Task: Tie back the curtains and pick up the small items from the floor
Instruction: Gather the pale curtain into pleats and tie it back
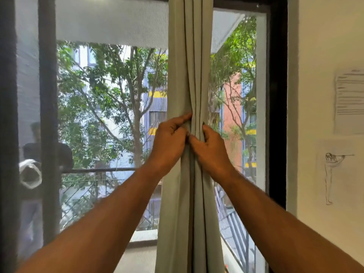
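Background: window (110, 107) with trees outside; wall (325, 46) at right carrying a sheet (349, 101) and a sketch (332, 174).
Curtain (190, 56): gathered into a narrow bundle, long axis vertical, hanging before the window.
Left hand (169, 142): fingers curled round the bundle.
Right hand (211, 148): grips the bundle's right side.

Daylight comes through a dark-framed window (277, 95) showing green trees (110, 91) and coloured buildings (232, 119). On the pale wall (325, 36), well right of the grip, hang a printed sheet (348, 101) and, below it, a pencil sketch (332, 174).
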